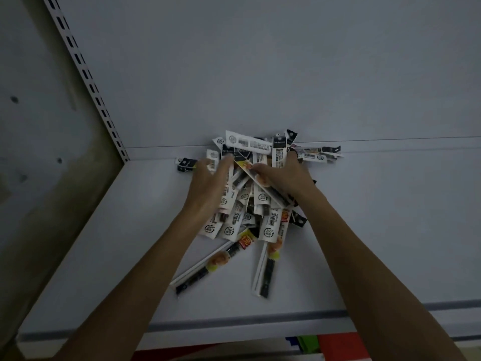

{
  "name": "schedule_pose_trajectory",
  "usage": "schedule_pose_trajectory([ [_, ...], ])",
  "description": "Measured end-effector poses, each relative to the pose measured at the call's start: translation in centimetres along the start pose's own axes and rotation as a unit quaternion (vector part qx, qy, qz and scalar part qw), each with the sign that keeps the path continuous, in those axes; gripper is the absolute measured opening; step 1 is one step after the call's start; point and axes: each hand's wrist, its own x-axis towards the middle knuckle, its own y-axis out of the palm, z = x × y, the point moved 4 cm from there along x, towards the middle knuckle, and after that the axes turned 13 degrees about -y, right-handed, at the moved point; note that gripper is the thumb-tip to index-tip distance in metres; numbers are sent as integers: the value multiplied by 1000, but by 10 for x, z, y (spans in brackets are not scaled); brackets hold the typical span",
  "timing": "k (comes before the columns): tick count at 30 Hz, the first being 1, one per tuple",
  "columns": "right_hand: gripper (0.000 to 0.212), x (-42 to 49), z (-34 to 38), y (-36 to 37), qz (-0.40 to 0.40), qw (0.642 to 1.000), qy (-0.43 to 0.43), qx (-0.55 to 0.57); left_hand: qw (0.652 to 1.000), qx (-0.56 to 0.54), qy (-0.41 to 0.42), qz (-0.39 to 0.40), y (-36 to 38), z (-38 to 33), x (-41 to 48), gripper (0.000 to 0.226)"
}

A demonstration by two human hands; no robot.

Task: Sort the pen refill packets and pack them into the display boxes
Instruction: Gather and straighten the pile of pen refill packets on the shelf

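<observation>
A heap of pen refill packets [260, 204], white and black with barcodes, lies on a white shelf [390, 230] against its back wall. Two long packets with orange and yellow print, one [208, 264] and the other [266, 269], stick out toward me at the front. My left hand [208, 183] lies on the left side of the heap, fingers reaching into the packets. My right hand [283, 178] is on the right side with fingers curled into the heap around several packets, among them an orange-printed one [250, 170]. No display box shows.
A slotted white upright [86, 74] runs along the shelf's left rear corner, with a grey wall [39, 126] beyond it. Below the shelf's front edge, red, green and blue items [325, 345] peek out. A single black packet [186, 164] lies apart at the left.
</observation>
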Motion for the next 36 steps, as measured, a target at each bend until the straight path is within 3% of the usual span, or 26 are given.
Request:
schedule_pose_trajectory([
  [4,105,8,-14,-22,-26,988,19,-153,997,46,-12,-63,-20,7,8,76],
  [8,89,21,-25,-59,-138,963,-10,-232,994,95,-22,-48,-22,16,4,92],
  [12,87,44,-44,-62,-54,964,-55,-255,992,110,-38,-49,-19,7,0,111],
  [16,79,45,-55,-50,-43,968,-37,-245,987,151,-31,52,6,-4,-26,135],
  [19,80,43,-54,-50,-35,957,-31,-287,969,230,-21,89,32,1,-54,136],
  [23,81,43,-46,-54,-20,942,-13,-334,931,360,2,60,54,8,-69,135],
  [25,80,40,-41,-54,-20,945,5,-327,924,379,46,0,57,11,-68,127],
  [28,72,26,-38,-52,-34,965,4,-262,949,289,91,-92,53,14,-62,101],
  [31,65,8,-40,-47,-61,979,-7,-193,974,165,77,-132,50,14,-51,83],
  [34,58,-8,-36,-27,-55,988,-29,-142,982,110,52,-143,56,10,-43,79],
  [36,56,-19,-32,-20,-37,994,-40,-94,988,82,39,-124,60,4,-44,88],
])
